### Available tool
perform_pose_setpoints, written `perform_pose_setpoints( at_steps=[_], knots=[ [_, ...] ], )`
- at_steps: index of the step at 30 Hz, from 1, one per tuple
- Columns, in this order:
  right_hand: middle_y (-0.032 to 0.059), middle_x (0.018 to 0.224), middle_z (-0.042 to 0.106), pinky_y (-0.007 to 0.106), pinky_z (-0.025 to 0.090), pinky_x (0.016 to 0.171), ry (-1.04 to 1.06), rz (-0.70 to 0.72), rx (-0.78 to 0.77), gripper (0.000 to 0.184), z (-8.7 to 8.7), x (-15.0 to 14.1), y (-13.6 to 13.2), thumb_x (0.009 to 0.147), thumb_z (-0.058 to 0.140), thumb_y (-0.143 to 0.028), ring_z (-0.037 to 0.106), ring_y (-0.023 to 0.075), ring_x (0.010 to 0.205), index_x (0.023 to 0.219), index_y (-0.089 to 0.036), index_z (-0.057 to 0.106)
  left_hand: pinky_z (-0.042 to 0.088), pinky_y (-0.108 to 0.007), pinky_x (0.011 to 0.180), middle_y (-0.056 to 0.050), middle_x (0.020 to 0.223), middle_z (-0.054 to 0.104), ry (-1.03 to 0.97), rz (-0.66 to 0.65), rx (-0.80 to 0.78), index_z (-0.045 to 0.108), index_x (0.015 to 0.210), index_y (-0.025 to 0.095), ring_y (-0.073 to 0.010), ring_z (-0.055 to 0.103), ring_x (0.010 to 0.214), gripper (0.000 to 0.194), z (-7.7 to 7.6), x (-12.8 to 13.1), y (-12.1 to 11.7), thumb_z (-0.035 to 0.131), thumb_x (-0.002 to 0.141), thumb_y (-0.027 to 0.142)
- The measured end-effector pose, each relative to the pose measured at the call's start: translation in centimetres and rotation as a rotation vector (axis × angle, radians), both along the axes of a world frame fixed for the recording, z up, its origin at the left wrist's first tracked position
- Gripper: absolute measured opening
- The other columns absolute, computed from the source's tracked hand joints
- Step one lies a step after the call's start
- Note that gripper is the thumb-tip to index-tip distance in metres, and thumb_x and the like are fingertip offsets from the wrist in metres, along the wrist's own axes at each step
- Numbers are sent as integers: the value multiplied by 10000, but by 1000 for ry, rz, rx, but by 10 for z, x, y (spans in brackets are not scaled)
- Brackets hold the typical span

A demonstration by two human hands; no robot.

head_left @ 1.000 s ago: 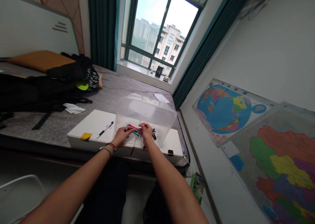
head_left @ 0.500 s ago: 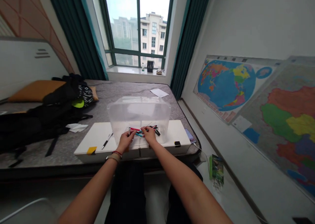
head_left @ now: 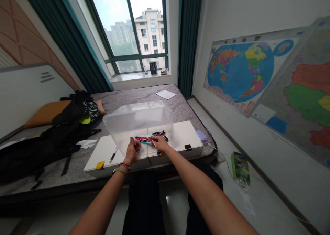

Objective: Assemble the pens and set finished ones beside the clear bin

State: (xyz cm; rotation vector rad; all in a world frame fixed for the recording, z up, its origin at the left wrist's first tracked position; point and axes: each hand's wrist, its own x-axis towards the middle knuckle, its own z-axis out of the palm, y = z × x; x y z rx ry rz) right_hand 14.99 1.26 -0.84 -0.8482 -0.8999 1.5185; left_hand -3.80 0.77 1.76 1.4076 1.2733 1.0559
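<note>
My left hand (head_left: 131, 151) is closed with curled fingers at the left of a small heap of pens; what it grips, if anything, is hard to make out. My right hand (head_left: 160, 143) pinches a thin pale pen (head_left: 153, 142) at the heap's front. Around the fingertips lie a red pen (head_left: 141, 137), a light blue pen (head_left: 145, 143) and several dark pens (head_left: 165, 136). A clear plastic bin (head_left: 136, 119) stands behind and around the heap, on white boxes (head_left: 185, 133). One black-and-white pen (head_left: 112, 156) lies apart on the left.
The boxes rest on a grey mattress (head_left: 129, 94). Black bags (head_left: 69, 121) and a crumpled tissue (head_left: 87, 143) lie to the left, and a paper sheet (head_left: 166, 94) behind. A cable (head_left: 224, 156) and a green package (head_left: 240, 168) are at the right.
The head view has turned and tilted. My hands have moved apart slightly; the right one now shows a thin pale pen in its fingers, and the left one is turned more upright.
</note>
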Motion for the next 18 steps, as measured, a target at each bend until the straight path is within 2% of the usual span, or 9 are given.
perform_pose_setpoints(
  at_steps=[3, 6, 11, 14, 18],
  knots=[
    [1, 778, 763, 201, 523, 466, 4, 7, -27, 271, -1, 0, 2, 663, 690, -53, 662, 120, 525, 889, -187, 759, 380, -250, 463, 7, 469, 343, -12, -23, 9, 378, 479, 225, -114, 369, 446, 684, 2, 5, 1, 169, 863, 750],
    [23, 808, 768, 209, 514, 457, -17, -5, -16, 232, -1, 1, 2, 713, 671, -127, 667, 134, 532, 917, -186, 767, 402, -260, 483, 14, 476, 297, -15, -72, 27, 317, 447, 237, -120, 346, 455, 573, 4, 7, 1, 259, 879, 607],
    [37, 767, 762, 242, 529, 484, -76, -69, 91, 176, -3, 3, -1, 727, 732, -266, 656, 143, 532, 873, -175, 768, 452, -298, 562, -6, 483, 328, 122, -78, 111, 303, 436, 249, -150, 380, 502, 414, 4, 5, -2, 308, 807, 431],
    [35, 722, 751, 243, 535, 497, -64, -83, 81, 170, -4, 4, -1, 717, 754, -299, 651, 139, 523, 828, -169, 757, 455, -307, 599, -10, 495, 351, 153, -82, 133, 326, 448, 244, -161, 399, 534, 365, 5, 4, -6, 341, 780, 396],
    [22, 679, 735, 216, 526, 491, -6, -110, 22, 158, -5, 5, 1, 715, 762, -264, 651, 126, 513, 829, -158, 737, 398, -310, 601, -3, 492, 347, 215, -97, 242, 345, 472, 232, -155, 377, 528, 407, 19, 12, -15, 364, 843, 398]
  ],
)
